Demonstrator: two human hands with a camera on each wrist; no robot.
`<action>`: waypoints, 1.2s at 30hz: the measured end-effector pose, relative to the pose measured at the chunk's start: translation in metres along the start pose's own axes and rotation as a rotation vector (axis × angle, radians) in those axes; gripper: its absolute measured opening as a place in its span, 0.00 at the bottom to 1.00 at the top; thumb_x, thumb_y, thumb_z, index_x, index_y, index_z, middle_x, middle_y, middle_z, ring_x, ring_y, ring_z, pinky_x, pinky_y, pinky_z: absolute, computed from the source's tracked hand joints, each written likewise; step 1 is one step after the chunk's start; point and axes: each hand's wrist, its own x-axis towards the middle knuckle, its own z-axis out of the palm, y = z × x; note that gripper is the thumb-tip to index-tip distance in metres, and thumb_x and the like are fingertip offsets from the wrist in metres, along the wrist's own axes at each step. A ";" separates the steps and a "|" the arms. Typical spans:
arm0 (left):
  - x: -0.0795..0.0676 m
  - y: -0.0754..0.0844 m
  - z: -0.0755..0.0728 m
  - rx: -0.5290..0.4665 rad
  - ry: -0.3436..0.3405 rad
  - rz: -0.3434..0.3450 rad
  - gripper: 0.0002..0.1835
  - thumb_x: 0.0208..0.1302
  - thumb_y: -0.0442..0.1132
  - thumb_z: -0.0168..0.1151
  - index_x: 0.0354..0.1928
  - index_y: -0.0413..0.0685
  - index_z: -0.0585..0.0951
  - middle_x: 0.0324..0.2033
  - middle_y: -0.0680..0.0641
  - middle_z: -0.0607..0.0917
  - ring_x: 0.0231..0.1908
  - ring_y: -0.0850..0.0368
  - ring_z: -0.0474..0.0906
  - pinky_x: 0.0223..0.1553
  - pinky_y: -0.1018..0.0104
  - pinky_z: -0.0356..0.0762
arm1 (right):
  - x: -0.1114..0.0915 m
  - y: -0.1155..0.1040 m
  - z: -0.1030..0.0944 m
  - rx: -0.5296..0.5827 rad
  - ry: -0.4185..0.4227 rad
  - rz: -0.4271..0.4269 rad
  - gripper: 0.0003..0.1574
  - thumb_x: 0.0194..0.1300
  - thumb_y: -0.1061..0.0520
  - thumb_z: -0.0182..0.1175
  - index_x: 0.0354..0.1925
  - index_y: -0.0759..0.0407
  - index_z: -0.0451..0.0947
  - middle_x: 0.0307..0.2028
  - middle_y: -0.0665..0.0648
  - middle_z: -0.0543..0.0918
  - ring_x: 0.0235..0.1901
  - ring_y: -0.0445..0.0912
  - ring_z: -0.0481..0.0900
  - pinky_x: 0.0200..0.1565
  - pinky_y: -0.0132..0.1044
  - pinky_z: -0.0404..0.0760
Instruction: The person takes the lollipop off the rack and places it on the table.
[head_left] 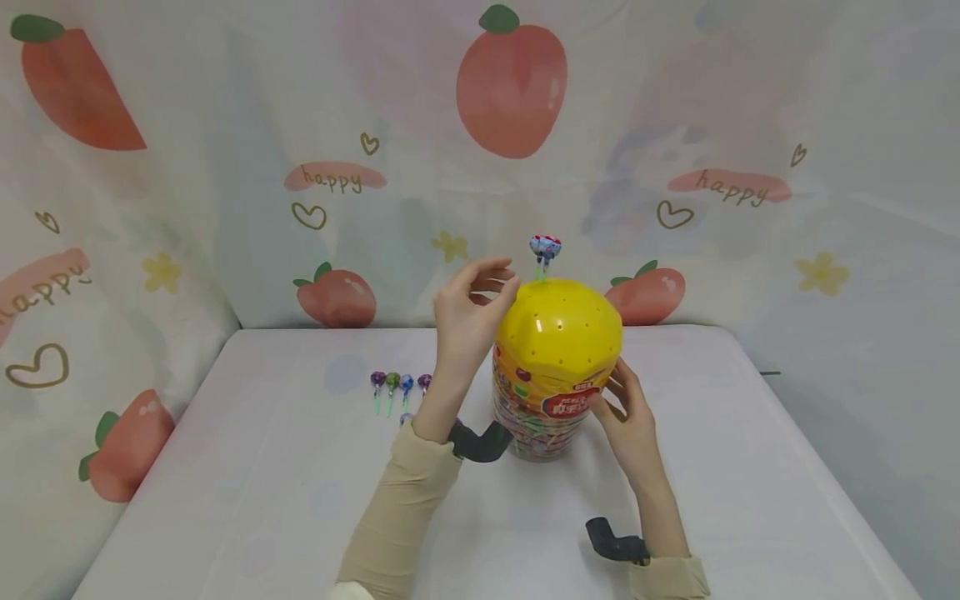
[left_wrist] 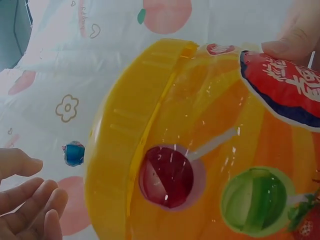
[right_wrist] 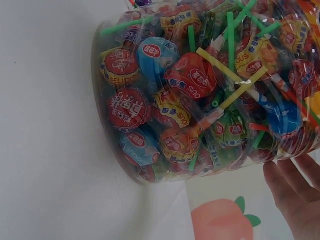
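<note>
A clear plastic jar of lollipops [head_left: 543,429] with a yellow lid [head_left: 561,329] stands on the table, leaning slightly. Wrapped lollipops fill the jar [right_wrist: 175,100]. On top of the lid, a blue-and-red wrapped lollipop [head_left: 545,247] sticks up on a green stick; a second may stand against it. My left hand [head_left: 471,312] is beside it at the lid's left edge, fingers loosely bent. The left wrist view shows a gap between these fingers [left_wrist: 30,200] and the lollipop [left_wrist: 74,153]. My right hand [head_left: 630,421] holds the jar's right side, thumb on the label [left_wrist: 287,82].
Several lollipops [head_left: 392,381] lie in a row on the white tabletop [head_left: 262,467], left of the jar; my left forearm partly hides them. A patterned cloth [head_left: 405,108] hangs behind the table. Black wrist mounts [head_left: 480,442] stick out from both forearms.
</note>
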 end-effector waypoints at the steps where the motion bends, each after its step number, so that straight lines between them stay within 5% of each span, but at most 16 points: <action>1: 0.003 0.000 0.002 -0.003 -0.003 0.001 0.14 0.61 0.38 0.66 0.48 0.43 0.83 0.39 0.44 0.87 0.39 0.52 0.82 0.39 0.68 0.79 | 0.000 0.000 0.000 0.001 -0.001 -0.001 0.42 0.69 0.56 0.56 0.75 0.48 0.49 0.70 0.60 0.61 0.69 0.57 0.61 0.65 0.59 0.65; 13: 0.029 0.001 0.023 -0.034 -0.069 0.005 0.17 0.60 0.37 0.66 0.51 0.44 0.81 0.42 0.45 0.86 0.41 0.53 0.82 0.38 0.74 0.77 | 0.000 0.000 0.000 0.012 -0.001 -0.005 0.42 0.69 0.56 0.56 0.74 0.50 0.50 0.70 0.61 0.61 0.69 0.59 0.61 0.65 0.61 0.65; 22: 0.035 0.001 0.030 0.001 -0.129 0.051 0.17 0.59 0.37 0.67 0.51 0.44 0.80 0.43 0.44 0.86 0.40 0.53 0.84 0.40 0.74 0.81 | 0.000 -0.001 0.000 0.014 0.003 -0.009 0.42 0.69 0.57 0.57 0.74 0.50 0.50 0.70 0.62 0.62 0.69 0.59 0.61 0.65 0.60 0.65; 36: 0.037 0.001 0.033 0.005 -0.131 0.058 0.16 0.60 0.37 0.66 0.51 0.47 0.81 0.42 0.44 0.86 0.38 0.53 0.84 0.39 0.73 0.81 | 0.000 0.001 -0.001 0.018 0.005 0.008 0.41 0.69 0.55 0.56 0.74 0.50 0.50 0.70 0.61 0.61 0.69 0.59 0.61 0.65 0.61 0.65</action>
